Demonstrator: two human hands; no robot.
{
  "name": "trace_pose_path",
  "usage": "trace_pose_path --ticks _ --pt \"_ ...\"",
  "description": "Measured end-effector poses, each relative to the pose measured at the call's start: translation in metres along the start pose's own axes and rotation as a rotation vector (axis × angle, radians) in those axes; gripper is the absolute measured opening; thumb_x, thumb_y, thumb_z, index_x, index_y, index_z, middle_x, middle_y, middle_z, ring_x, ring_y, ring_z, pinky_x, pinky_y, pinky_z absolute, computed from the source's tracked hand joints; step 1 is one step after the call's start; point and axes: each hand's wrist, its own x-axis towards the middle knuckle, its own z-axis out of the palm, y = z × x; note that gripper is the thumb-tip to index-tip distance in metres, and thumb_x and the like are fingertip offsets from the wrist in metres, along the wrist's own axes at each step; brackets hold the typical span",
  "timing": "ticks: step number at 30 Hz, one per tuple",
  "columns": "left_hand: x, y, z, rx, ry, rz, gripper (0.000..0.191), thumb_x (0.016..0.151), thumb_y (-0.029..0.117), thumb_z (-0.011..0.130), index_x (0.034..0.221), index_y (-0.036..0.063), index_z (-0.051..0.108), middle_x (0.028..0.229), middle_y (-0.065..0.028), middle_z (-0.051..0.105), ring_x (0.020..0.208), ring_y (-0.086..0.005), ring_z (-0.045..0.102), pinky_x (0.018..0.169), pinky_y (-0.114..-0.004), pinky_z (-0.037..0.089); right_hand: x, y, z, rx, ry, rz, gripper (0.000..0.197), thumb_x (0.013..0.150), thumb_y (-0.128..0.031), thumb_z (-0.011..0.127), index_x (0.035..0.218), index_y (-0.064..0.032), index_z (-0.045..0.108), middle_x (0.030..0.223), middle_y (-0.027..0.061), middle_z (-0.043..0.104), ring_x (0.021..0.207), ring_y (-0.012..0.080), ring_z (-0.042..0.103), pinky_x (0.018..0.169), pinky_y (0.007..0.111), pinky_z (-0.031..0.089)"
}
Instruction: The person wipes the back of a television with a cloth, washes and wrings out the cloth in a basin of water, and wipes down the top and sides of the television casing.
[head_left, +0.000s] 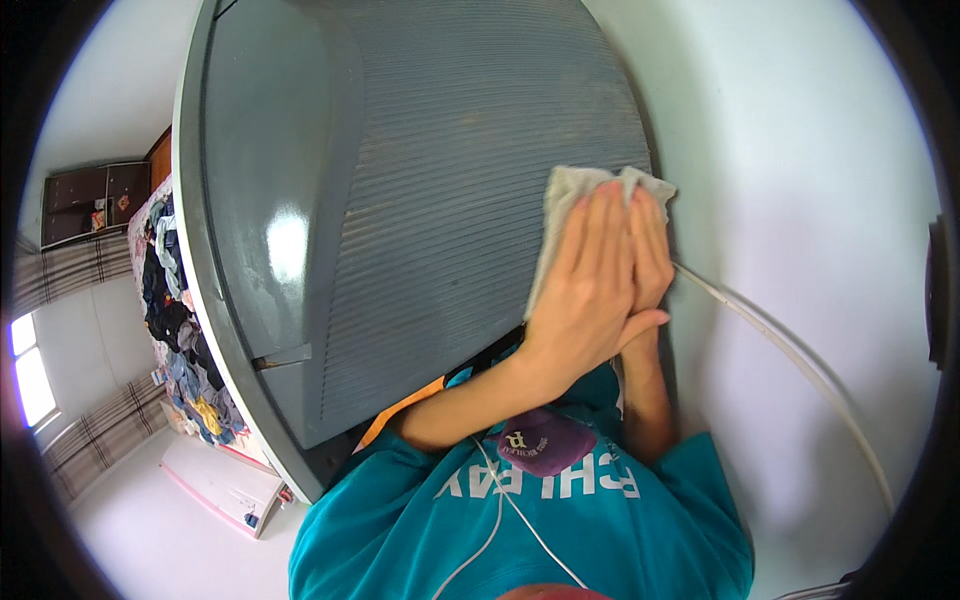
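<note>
A pale cloth (559, 214) lies on the ribbed grey housing (465, 150) of what looks like a CRT television, at its rear edge by the wall. Flat on the cloth is my left hand (589, 281), fingers together and thumb out to the right. My right hand (651, 259) is beside and partly under the left one, its fingers also on the cloth. The left hand hides part of the right palm. Dusty, brownish marks show on the ribs. Toward the front, the housing has a smooth glossy strip (262, 172).
A white cable (795, 360) runs from behind the television along the pale wall (787, 187). Beyond the front bezel (196, 225), clothes (180, 322) are heaped on a bed. A dark cabinet (94, 199), checked curtains (97, 409) and a window (34, 367) are farther off.
</note>
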Motion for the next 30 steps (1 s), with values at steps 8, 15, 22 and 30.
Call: trace_pose_path --ticks 8,15,22,30 --pt "-0.013 -0.001 0.001 -0.077 0.011 0.001 0.092 0.086 0.063 0.065 0.131 -0.0170 0.060 0.147 -0.0340 0.053 0.145 -0.0447 0.044 0.125 -0.052 0.028 -0.008 0.000 0.006 -0.046 0.061 0.013 0.038 0.105 -0.016 0.052 0.127 0.0122 0.066 0.133 0.0316 0.065 0.124 0.0507 0.063 0.107 0.055 0.051" --pt "-0.076 -0.028 -0.100 -0.060 0.073 -0.361 0.084 0.093 0.058 0.065 0.133 -0.0157 0.059 0.149 -0.0316 0.054 0.141 -0.0452 0.051 0.119 -0.057 0.035 0.042 -0.116 0.003 0.248 -0.262 -0.192 0.039 0.096 -0.014 0.060 0.125 0.0107 0.068 0.133 0.0271 0.067 0.130 0.0432 0.061 0.111 0.050 0.049" --pt "-0.082 -0.042 -0.113 0.152 0.076 -0.450 0.091 0.094 0.064 0.059 0.131 -0.0182 0.059 0.147 -0.0349 0.052 0.141 -0.0494 0.047 0.119 -0.059 0.033 0.058 -0.148 0.019 0.468 -0.374 -0.198 0.043 0.087 -0.011 0.065 0.125 0.0090 0.068 0.137 0.0229 0.065 0.133 0.0393 0.060 0.112 0.044 0.050" --pt "-0.023 -0.040 -0.058 -0.207 0.215 -0.263 0.089 0.087 0.060 0.071 0.127 -0.0187 0.061 0.138 -0.0346 0.057 0.131 -0.0496 0.053 0.118 -0.058 0.036 0.052 -0.087 -0.005 0.258 -0.331 -0.006 0.047 0.094 -0.014 0.065 0.134 0.0107 0.062 0.141 0.0283 0.061 0.134 0.0457 0.057 0.113 0.051 0.046"
